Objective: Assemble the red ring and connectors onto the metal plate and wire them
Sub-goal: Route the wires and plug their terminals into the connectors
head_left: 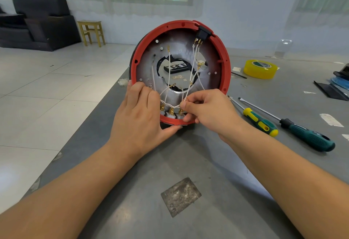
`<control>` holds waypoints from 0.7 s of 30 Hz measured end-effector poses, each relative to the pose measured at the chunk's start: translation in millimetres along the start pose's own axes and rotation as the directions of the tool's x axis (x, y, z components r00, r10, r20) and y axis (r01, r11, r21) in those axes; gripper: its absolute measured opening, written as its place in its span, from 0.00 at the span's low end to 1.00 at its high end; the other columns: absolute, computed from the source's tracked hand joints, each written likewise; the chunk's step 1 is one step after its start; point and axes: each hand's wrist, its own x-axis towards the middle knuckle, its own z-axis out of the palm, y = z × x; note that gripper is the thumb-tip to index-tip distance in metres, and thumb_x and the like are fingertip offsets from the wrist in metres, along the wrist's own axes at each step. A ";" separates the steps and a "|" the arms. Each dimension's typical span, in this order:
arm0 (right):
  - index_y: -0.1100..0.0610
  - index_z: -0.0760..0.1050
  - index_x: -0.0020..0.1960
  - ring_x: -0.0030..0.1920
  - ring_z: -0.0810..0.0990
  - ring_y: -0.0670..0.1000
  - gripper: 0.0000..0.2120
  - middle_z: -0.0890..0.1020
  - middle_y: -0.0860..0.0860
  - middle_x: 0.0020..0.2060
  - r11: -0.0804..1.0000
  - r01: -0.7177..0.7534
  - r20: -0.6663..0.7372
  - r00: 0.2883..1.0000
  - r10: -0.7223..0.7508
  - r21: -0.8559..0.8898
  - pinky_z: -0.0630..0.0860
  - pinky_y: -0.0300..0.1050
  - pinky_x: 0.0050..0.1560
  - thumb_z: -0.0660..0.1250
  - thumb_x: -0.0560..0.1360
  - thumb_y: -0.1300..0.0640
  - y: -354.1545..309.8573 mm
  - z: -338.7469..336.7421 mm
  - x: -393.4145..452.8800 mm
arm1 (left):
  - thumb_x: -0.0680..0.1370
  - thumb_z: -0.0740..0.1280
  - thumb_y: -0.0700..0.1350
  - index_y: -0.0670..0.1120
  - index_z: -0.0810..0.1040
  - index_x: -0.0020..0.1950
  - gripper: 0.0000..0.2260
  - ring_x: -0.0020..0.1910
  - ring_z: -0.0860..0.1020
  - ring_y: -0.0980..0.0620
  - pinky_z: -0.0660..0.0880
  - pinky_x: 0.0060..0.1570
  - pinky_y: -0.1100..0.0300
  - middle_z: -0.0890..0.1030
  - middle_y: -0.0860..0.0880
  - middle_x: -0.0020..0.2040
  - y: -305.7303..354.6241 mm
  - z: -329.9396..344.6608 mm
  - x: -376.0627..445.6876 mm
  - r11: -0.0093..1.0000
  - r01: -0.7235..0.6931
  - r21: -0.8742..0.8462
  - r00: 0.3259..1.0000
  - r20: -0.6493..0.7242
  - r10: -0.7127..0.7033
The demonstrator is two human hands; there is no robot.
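Ring [222, 53] already on plate [181, 50] at frame center, held tilted on the table [151, 182]; left hand [139, 114] grips the lower rim, right hand [205, 110] fingers pinch a wire [188, 91] by the bottom connectors [171, 111]; several wire ends still loose.

Two screwdrivers [283, 123] and yellow tape roll [260, 69] lie on grey table [170, 163].

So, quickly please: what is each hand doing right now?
Left hand: grips the lower left rim of the red ring.
Right hand: its fingers pinch a white wire.
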 end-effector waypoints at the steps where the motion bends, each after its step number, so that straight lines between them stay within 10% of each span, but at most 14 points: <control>1: 0.54 0.84 0.43 0.29 0.82 0.42 0.06 0.85 0.50 0.28 1.000 0.000 -0.001 1.000 0.000 -0.005 0.72 0.30 0.28 0.73 0.79 0.56 -0.1 -0.2 0.1 | 0.76 0.60 0.77 0.41 0.72 0.49 0.37 0.61 0.72 0.37 0.74 0.67 0.39 0.75 0.41 0.46 -0.1 -0.3 -0.1 1.000 0.002 -0.001 1.000 0.000 -0.002; 21: 0.53 0.85 0.42 0.35 0.86 0.51 0.07 0.85 0.50 0.29 0.999 -0.017 0.016 1.000 0.018 -0.039 0.73 0.36 0.33 0.72 0.78 0.54 0.0 -1.2 1.1 | 0.74 0.64 0.76 0.40 0.72 0.51 0.37 0.62 0.72 0.37 0.74 0.66 0.41 0.76 0.41 0.48 -1.2 -1.2 -0.9 1.000 0.022 0.018 0.999 0.049 -0.023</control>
